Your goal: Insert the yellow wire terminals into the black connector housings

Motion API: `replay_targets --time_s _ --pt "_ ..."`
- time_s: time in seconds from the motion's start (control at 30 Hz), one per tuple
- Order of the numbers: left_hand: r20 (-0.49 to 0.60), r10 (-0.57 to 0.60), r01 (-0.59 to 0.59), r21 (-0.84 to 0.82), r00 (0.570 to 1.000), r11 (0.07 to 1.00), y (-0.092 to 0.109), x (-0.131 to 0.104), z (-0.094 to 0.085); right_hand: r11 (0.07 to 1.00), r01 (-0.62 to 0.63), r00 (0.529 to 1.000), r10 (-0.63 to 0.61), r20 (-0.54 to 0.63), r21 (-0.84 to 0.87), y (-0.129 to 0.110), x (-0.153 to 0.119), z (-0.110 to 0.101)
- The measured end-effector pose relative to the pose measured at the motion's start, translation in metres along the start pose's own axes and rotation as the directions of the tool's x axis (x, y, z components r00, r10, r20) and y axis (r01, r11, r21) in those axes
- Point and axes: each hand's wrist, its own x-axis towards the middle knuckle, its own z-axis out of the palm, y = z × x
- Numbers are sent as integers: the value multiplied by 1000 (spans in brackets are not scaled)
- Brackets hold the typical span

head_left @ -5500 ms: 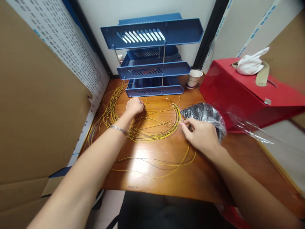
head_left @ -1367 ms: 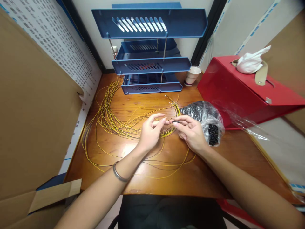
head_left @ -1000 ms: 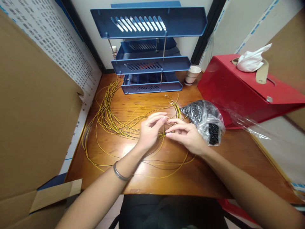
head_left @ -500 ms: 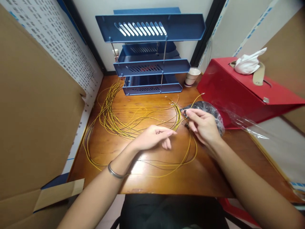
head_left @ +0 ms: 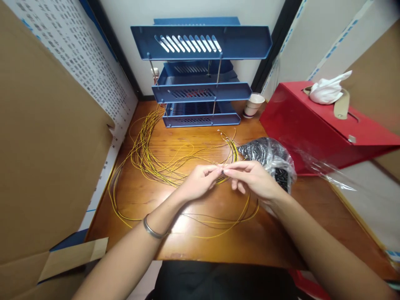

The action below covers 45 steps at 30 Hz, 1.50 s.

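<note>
My left hand [head_left: 201, 181] and my right hand [head_left: 254, 179] meet fingertip to fingertip over the desk. A small black part [head_left: 223, 171] shows between their pinched thumbs and index fingers; its kind is too small to make out. Just behind the hands, the tips of yellow and black wires [head_left: 233, 152] stand in a bent bunch. Their long loose coil [head_left: 143, 146] spreads over the left of the desk. A clear plastic bag of black pieces [head_left: 265, 154] lies behind my right hand, partly covered by it.
A blue tiered file tray [head_left: 200, 43] stands at the back, with a paper cup [head_left: 253, 105] at its right. A red box [head_left: 312, 121] with tissue on top fills the right side. Cardboard [head_left: 46, 146] walls the left. Wire loops [head_left: 218, 223] cross the wooden desk [head_left: 193, 250] in front.
My right hand has moved left from beside the plastic bag, bringing the small black part to my left hand. The left fingers have closed into a pinch; more of the bag shows.
</note>
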Motion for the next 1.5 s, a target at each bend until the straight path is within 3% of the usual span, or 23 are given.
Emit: replay_targets --time_s 0.17,0.27,0.33,0.43,0.47,0.53,0.6,0.67,0.8,0.87,0.93,1.03,1.1,1.23,1.33,1.4,1.5 --pt "47 61 -64 68 997 996 3 -3 2 996 79 995 -81 -59 -28 9 0 5" --pt "7 32 -32 57 999 998 3 -3 3 982 191 960 -188 -209 -7 5 2 0" --pt "-18 16 -15 66 1000 998 3 -4 4 945 327 879 -301 -371 7 1 2 -7" --pt "-34 36 -32 106 999 994 2 -4 3 868 496 712 -411 -569 -7 -7 4 -20" --pt "-36 46 -41 131 998 990 2 -4 2 866 500 692 -405 -597 -6 -8 6 -24" --pt "-43 57 -47 193 997 980 0 -3 2 907 421 739 -325 -591 27 -9 8 -29" --pt "-59 56 -41 234 997 971 -2 -2 2 961 269 843 -200 -499 70 -6 9 -30" --pt "-77 57 -37 235 995 971 -4 -1 2 986 144 919 -103 -380 79 -2 9 -25" --pt "-76 65 -45 247 995 968 -6 -1 2 998 53 979 -47 -197 29 7 4 -8" --pt "-66 62 -41 278 996 960 -6 -2 1 998 55 981 -51 -184 14 9 3 -4" --pt "-62 63 -43 292 996 956 -7 -2 0 995 96 961 -84 -263 35 8 4 -5" --pt "-79 82 -53 317 993 947 -7 -1 -2 964 241 869 -160 -468 117 2 7 -13" --pt "-96 95 -57 342 991 938 -8 0 -3 944 287 840 -168 -517 160 -1 7 -15" --pt "-81 91 -58 345 993 937 -9 0 -4 984 123 950 -79 -302 130 7 3 -3" --pt "-60 94 -67 352 994 933 -10 0 -4 994 77 975 -60 -214 71 13 2 5" --pt "-64 94 -65 361 994 930 -10 0 -4 987 136 944 -102 -314 88 11 4 2" --pt "-81 90 -51 394 993 918 -11 1 -5 941 297 828 -168 -535 164 2 6 -9"
